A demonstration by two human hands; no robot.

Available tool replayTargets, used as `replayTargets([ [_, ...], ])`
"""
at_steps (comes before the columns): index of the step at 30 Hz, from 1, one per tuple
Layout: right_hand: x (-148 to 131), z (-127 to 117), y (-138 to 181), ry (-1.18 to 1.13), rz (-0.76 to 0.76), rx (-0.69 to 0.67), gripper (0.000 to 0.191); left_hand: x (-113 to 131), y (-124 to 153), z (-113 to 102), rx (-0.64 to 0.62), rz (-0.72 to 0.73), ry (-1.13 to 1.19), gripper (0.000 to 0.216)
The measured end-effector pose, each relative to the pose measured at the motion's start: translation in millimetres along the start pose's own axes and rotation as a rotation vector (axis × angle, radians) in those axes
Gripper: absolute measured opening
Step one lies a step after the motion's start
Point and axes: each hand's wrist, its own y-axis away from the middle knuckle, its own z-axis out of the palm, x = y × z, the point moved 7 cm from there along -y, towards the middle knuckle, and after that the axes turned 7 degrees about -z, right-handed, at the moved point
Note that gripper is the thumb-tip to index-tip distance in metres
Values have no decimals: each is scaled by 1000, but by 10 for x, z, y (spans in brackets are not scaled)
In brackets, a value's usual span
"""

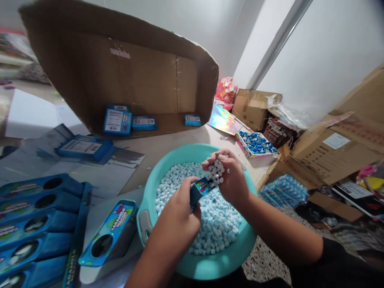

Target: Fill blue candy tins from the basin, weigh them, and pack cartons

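Observation:
A small blue candy container (200,189) is gripped in my left hand (183,210), its end tilted toward my other hand. My right hand (232,176) is cupped around a heap of small white candies (216,171), right at that end of the container. Both hands are over a turquoise basin (220,270), which holds a mass of white and pale blue candies (214,232). Left of the basin lies another blue candy container (112,232) with a round hole in its top. Several similar containers sit in a blue display tray (73,240) at the lower left.
A large cardboard box (147,80) lies on its side behind the basin, with blue packs (118,120) in it. Another blue pack (84,147) lies in front. At right are a shallow box of blue round pieces (256,143), cardboard cartons (339,148) and wrapped blue packs (283,191).

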Motion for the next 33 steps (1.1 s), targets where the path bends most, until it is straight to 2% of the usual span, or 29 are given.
replayTargets([
  [9, -38, 45, -24, -8, -46, -58, 11, 4, 7, -8, 41, 39, -5, 50],
  [14, -147, 23, 30, 108, -134, -35, 3, 132, 98, -5, 36, 171, 4, 50],
  [18, -173, 50, 23, 224, -216, -128, 6, 181, 133, -9, 56, 237, 0, 52],
  [26, -210, 170, 87, 243, -338, -256, 14, 147, 141, -18, 61, 217, 2, 53],
  [33, -186, 162, 111, 274, -345, -241, 21, 118, 145, -63, 122, 215, 27, 56],
])
